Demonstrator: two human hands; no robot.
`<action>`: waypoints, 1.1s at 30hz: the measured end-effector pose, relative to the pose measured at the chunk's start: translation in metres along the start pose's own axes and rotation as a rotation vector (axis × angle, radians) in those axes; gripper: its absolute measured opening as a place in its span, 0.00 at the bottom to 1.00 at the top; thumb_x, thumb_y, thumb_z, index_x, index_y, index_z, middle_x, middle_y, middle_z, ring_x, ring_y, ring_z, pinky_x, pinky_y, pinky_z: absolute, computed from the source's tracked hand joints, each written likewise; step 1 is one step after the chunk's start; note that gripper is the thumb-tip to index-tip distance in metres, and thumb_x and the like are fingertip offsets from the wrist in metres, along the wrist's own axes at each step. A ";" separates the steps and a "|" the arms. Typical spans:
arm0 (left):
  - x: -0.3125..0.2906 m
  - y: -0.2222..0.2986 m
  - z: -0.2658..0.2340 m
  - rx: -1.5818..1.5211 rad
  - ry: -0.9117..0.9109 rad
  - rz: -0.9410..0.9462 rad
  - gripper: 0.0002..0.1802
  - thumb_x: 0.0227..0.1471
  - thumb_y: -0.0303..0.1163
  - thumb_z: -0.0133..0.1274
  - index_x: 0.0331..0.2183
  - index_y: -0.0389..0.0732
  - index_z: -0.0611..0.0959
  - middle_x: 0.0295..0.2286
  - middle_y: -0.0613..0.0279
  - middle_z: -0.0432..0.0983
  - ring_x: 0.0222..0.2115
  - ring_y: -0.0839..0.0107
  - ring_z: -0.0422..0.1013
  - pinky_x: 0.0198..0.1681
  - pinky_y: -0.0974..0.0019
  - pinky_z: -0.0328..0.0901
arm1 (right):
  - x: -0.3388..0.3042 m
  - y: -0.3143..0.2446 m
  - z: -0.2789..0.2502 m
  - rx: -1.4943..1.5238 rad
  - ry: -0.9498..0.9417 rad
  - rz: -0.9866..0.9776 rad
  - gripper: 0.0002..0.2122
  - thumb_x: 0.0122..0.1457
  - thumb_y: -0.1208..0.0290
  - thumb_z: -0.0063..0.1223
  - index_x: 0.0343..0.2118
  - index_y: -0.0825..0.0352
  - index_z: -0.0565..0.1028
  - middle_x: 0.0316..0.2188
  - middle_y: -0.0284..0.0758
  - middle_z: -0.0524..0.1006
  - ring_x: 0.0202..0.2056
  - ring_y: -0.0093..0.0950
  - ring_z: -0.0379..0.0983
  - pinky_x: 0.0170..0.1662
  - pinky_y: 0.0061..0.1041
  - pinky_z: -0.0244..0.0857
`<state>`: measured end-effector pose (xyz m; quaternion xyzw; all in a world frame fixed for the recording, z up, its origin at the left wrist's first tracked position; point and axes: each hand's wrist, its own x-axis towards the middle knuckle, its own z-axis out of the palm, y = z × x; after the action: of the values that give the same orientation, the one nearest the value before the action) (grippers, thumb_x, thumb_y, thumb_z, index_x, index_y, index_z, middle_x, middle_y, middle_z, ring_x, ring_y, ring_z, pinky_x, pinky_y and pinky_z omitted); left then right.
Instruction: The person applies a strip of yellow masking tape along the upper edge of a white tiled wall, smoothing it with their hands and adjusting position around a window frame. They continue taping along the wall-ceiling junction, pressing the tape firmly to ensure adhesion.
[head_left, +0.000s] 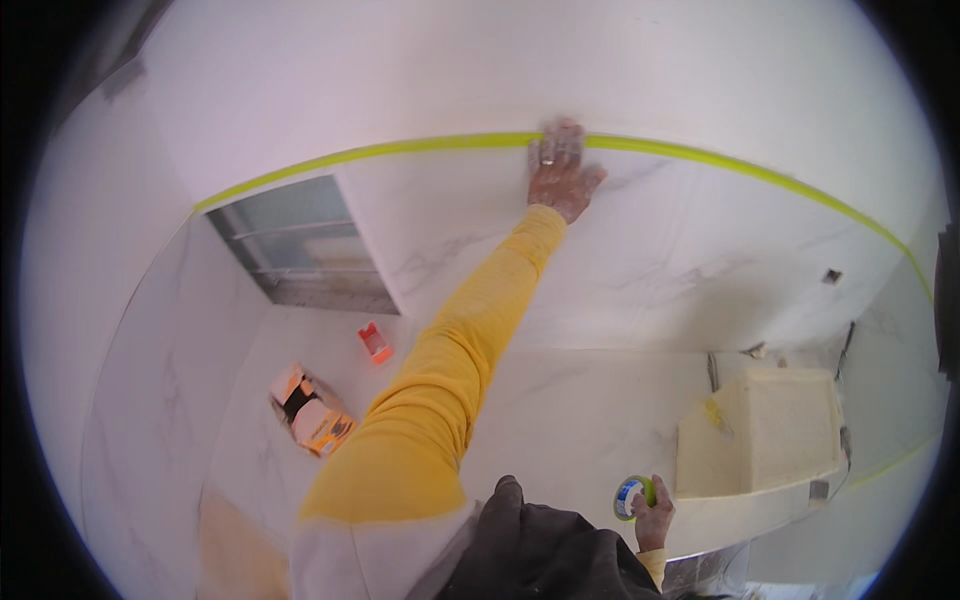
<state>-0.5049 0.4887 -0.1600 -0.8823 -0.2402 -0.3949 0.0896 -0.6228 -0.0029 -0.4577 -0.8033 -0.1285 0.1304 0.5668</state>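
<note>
A long strip of yellow-green masking tape (430, 146) runs along the wall, where the marbled white panel (640, 240) meets the plain white surface. My left hand (563, 175), dusty and wearing a ring, lies flat over this strip with its fingers stretched out; they are slightly blurred. Lower down, on the right, my right hand (654, 518) grips a roll of masking tape (631, 497) of the same yellow-green, its core label facing up. The roll is off the wall, close to a cream box-shaped basin.
The cream basin (765, 435) stands on the white ledge at right, with cables around it. An opened orange-and-white package (312, 412) and a small red box (375, 343) lie at left, below a window-like opening (300, 240). A small square cutout (832, 276) marks the right wall.
</note>
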 end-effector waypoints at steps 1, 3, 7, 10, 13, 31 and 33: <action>-0.007 -0.031 -0.007 0.035 0.014 -0.099 0.45 0.63 0.60 0.32 0.68 0.40 0.43 0.69 0.55 0.31 0.69 0.55 0.29 0.69 0.47 0.27 | 0.002 -0.007 0.001 0.003 -0.028 0.020 0.25 0.52 0.80 0.53 0.56 0.79 0.69 0.34 0.39 0.78 0.29 0.24 0.74 0.34 0.24 0.72; -0.024 -0.086 -0.020 0.100 0.043 -0.284 0.46 0.63 0.59 0.32 0.67 0.38 0.43 0.69 0.53 0.31 0.69 0.55 0.29 0.69 0.47 0.26 | -0.001 -0.026 0.004 0.025 -0.074 0.059 0.26 0.52 0.82 0.53 0.57 0.78 0.68 0.31 0.36 0.76 0.27 0.23 0.73 0.31 0.22 0.71; -0.034 -0.209 -0.048 0.098 0.328 -0.587 0.46 0.63 0.59 0.31 0.67 0.33 0.42 0.68 0.47 0.31 0.69 0.54 0.29 0.69 0.47 0.27 | -0.016 -0.033 0.031 0.054 -0.087 0.007 0.25 0.52 0.80 0.54 0.55 0.78 0.69 0.30 0.35 0.76 0.24 0.20 0.71 0.27 0.21 0.70; -0.036 -0.260 -0.078 -0.022 0.374 -0.805 0.47 0.64 0.59 0.25 0.66 0.29 0.40 0.68 0.42 0.29 0.69 0.51 0.29 0.69 0.46 0.29 | -0.027 -0.055 0.021 0.015 -0.123 0.026 0.25 0.52 0.78 0.54 0.55 0.77 0.70 0.32 0.37 0.77 0.25 0.22 0.72 0.29 0.23 0.71; -0.008 -0.327 -0.090 -0.158 0.418 -0.957 0.44 0.65 0.57 0.24 0.66 0.32 0.42 0.68 0.45 0.31 0.69 0.51 0.29 0.69 0.48 0.30 | -0.051 -0.070 0.054 -0.151 -0.074 -0.089 0.24 0.52 0.75 0.56 0.54 0.76 0.71 0.36 0.43 0.79 0.30 0.32 0.76 0.35 0.28 0.73; -0.315 -0.024 -0.059 -0.544 -0.088 -0.360 0.33 0.60 0.48 0.47 0.62 0.41 0.66 0.62 0.51 0.59 0.67 0.47 0.43 0.68 0.42 0.34 | -0.053 -0.101 0.033 -0.184 -0.270 -0.048 0.25 0.51 0.75 0.57 0.54 0.77 0.71 0.43 0.48 0.79 0.40 0.33 0.77 0.46 0.29 0.71; -0.379 -0.002 -0.081 -0.827 -0.419 -0.416 0.25 0.61 0.46 0.49 0.55 0.43 0.74 0.54 0.46 0.69 0.55 0.43 0.64 0.65 0.51 0.52 | -0.044 -0.089 0.033 -0.185 -0.340 -0.037 0.25 0.51 0.75 0.58 0.55 0.76 0.71 0.40 0.45 0.79 0.38 0.30 0.76 0.44 0.28 0.71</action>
<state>-0.7757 0.3282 -0.3856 -0.8376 -0.2471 -0.2808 -0.3981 -0.6805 0.0394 -0.3819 -0.8158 -0.2486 0.2414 0.4631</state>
